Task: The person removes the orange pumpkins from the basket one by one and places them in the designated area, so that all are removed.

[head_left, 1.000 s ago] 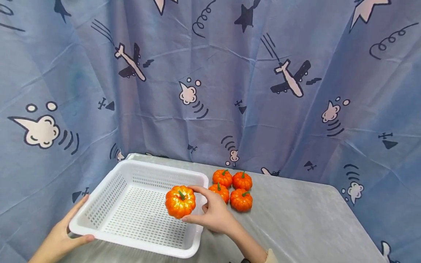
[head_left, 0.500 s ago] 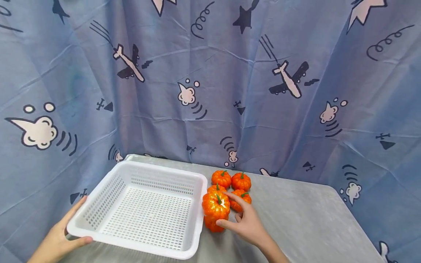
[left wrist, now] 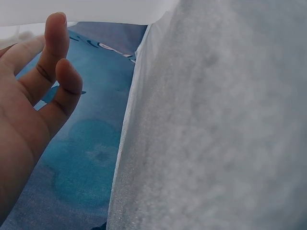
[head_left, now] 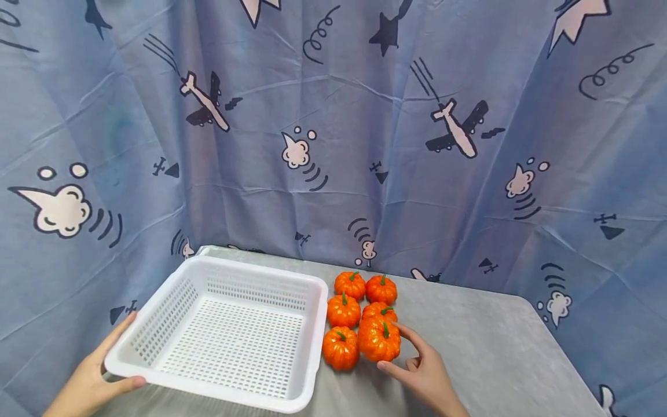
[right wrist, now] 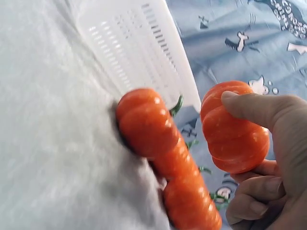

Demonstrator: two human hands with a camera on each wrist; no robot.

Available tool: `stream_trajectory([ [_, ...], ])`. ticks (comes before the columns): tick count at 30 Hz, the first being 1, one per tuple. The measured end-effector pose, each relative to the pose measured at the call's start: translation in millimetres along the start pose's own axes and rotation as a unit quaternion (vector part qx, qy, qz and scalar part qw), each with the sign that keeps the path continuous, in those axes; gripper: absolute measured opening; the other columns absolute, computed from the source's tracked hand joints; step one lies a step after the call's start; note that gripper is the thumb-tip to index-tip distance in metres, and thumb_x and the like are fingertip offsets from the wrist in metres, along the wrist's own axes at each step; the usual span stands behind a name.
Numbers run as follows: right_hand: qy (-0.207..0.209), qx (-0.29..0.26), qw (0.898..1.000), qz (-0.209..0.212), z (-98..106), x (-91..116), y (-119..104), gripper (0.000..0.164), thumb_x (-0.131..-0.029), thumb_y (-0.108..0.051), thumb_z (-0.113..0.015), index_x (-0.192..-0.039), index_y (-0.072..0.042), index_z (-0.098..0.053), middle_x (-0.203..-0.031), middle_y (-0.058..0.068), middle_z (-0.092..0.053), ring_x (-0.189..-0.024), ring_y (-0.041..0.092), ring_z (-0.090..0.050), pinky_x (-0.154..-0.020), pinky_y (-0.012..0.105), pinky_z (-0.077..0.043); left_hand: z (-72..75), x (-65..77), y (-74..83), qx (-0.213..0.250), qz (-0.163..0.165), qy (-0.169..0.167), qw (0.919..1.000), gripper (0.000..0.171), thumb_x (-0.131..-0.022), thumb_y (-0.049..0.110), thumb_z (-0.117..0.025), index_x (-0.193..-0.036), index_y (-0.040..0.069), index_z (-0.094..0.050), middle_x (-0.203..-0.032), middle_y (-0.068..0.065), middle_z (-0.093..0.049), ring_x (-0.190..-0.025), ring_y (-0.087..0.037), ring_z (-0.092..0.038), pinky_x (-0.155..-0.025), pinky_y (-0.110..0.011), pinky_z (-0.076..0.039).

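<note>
My right hand pinches a small orange pumpkin with a green stem between thumb and fingers. In the right wrist view this pumpkin is held up off the table, apart from the pumpkin row. Several like it stand close together on the table, among them a front-left pumpkin and a back-right pumpkin. Left of them is a white perforated plastic basket with nothing in it. My left hand grips its front-left corner, thumb at the front and fingers along the left side. The left wrist view shows two bent fingers below the white rim.
A grey cloth-covered table extends to the right of the pumpkins. Behind and at both sides hangs a blue curtain printed with planes and stars. The table's edge runs beside my left hand.
My right hand has carried the pumpkin from above the basket rightward, past the front-left pumpkin, to in front of the right-hand ones. The left hand and basket have hardly moved.
</note>
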State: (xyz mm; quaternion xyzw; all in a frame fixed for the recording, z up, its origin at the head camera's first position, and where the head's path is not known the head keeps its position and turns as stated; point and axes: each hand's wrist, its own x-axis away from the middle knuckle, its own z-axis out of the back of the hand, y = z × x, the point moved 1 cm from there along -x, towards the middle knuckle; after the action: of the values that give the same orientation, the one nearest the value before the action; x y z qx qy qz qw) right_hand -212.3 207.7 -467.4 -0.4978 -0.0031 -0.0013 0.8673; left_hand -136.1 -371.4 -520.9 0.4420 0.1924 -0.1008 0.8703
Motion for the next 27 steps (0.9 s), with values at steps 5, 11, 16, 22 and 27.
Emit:
stream_trajectory([
  [5, 0.007, -0.004, 1.000, -0.028, 6, 0, 13, 0.085, -0.077, -0.033, -0.096, -0.151, -0.015, -0.057, -0.076, 0.007, -0.058, -0.045, 0.010, -0.025, -0.046, 0.023, -0.028, 0.5, 0.4, 0.5, -0.005, 0.006, -0.001, 1.0000, 0.120, -0.074, -0.006, -0.089, -0.171, 0.013, -0.022, -0.151, 0.042, -0.031, -0.119, 0.020, -0.044, -0.084, -0.003, -0.035],
  [11, 0.008, 0.003, 0.999, -0.031, 8, 0, 28, 0.085, -0.079, -0.036, -0.095, -0.152, -0.014, -0.056, -0.097, 0.012, -0.063, -0.045, 0.010, -0.027, -0.045, 0.024, -0.030, 0.1, 0.5, -1.1, 0.002, -0.010, 0.006, 0.9999, 0.120, -0.072, -0.007, -0.089, -0.170, 0.011, -0.023, -0.153, 0.040, -0.033, -0.117, 0.018, -0.047, -0.085, -0.003, -0.035],
  [16, -0.003, -0.003, 0.999, -0.042, 5, -2, 41, 0.085, -0.079, -0.035, -0.094, -0.151, -0.010, -0.057, -0.105, 0.010, -0.067, -0.045, 0.010, -0.028, -0.045, 0.024, -0.031, -0.5, 0.2, -0.5, -0.002, -0.008, 0.006, 0.9999, 0.120, -0.072, -0.007, -0.090, -0.170, 0.011, -0.023, -0.151, 0.041, -0.033, -0.115, 0.016, -0.049, -0.083, -0.004, -0.037],
  [22, -0.014, -0.006, 0.998, -0.067, -5, -5, 54, 0.088, -0.078, -0.039, -0.095, -0.150, -0.008, -0.057, -0.098, 0.009, -0.068, -0.045, 0.011, -0.031, -0.045, 0.024, -0.034, -0.7, 0.2, 0.1, -0.006, -0.012, 0.010, 0.9999, 0.121, -0.070, -0.006, -0.091, -0.170, 0.011, -0.024, -0.151, 0.041, -0.032, -0.115, 0.016, -0.049, -0.084, -0.004, -0.037],
  [27, -0.025, -0.004, 0.998, -0.064, -14, -8, 60, 0.089, -0.077, -0.039, -0.096, -0.150, -0.008, -0.057, -0.123, 0.011, -0.071, -0.045, 0.012, -0.032, -0.045, 0.024, -0.035, 0.3, 0.7, 0.0, -0.007, -0.006, 0.007, 0.9999, 0.121, -0.071, -0.005, -0.091, -0.170, 0.012, -0.023, -0.151, 0.042, -0.032, -0.115, 0.017, -0.048, -0.084, -0.003, -0.037],
])
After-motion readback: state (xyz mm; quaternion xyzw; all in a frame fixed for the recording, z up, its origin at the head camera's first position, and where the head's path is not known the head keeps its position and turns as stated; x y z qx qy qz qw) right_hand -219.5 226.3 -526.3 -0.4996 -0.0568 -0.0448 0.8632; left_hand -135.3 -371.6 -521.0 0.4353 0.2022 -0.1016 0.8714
